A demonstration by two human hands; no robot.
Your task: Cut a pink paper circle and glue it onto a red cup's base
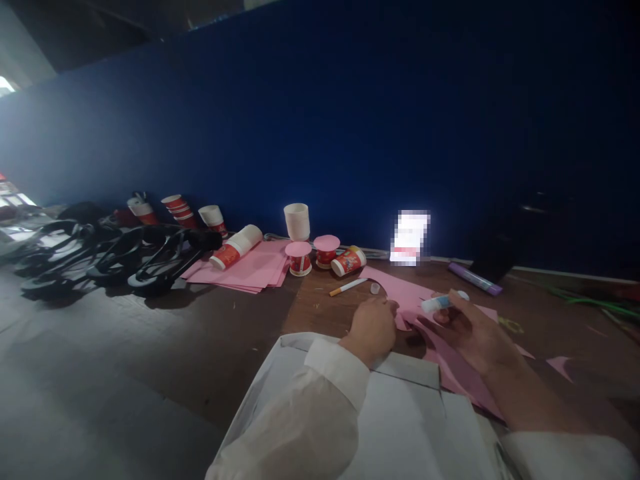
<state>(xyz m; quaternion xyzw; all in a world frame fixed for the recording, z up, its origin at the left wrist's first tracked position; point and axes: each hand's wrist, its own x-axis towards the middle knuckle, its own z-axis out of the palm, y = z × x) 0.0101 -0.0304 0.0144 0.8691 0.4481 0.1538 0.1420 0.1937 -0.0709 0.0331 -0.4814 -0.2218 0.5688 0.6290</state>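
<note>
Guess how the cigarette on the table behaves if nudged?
The cigarette lies flat on bare table, thin and round, so it would probably roll sideways easily. It looks very light. Likely crushable if pinched hard.

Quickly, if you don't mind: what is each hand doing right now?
Left hand: closed, knuckles up, pressing on the pink paper; any grip is hidden.
Right hand: closed on a white glue stick held over the paper.

left sleeve: white, cuffed | right sleeve: white, pushed up
</note>
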